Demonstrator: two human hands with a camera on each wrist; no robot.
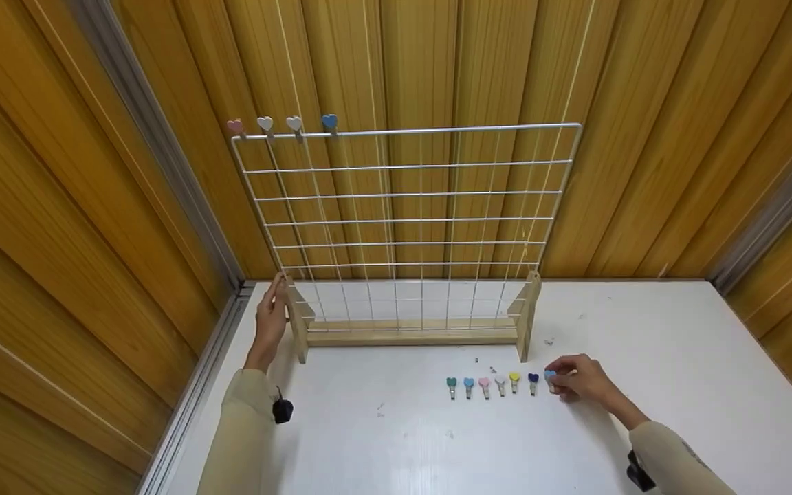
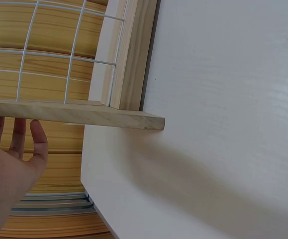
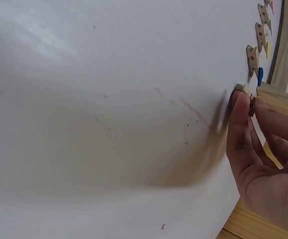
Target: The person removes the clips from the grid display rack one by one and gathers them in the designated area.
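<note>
My right hand (image 1: 583, 379) pinches a small wooden clothespin with a light blue heart (image 1: 551, 377) between thumb and fingers, just above the white tabletop. In the right wrist view, the fingers mostly hide this clothespin (image 3: 239, 88). To its left, a row of several heart clothespins lies on the table, among them a dark blue one (image 1: 533, 379), a yellow one (image 1: 514, 379) and a green one (image 1: 452, 385). My left hand (image 1: 271, 322) touches the outer side of the wooden left leg (image 2: 74, 112) of a wire grid stand, fingers slightly bent; its thumb is hidden in the left wrist view.
The white wire grid (image 1: 403, 221) stands upright at the back on its wooden base (image 1: 410, 337). Clipped to its top bar, at the left, are a pink (image 1: 235, 126), two white and one blue heart clothespin (image 1: 329, 122). Wood-patterned panels (image 1: 678, 137) enclose the table.
</note>
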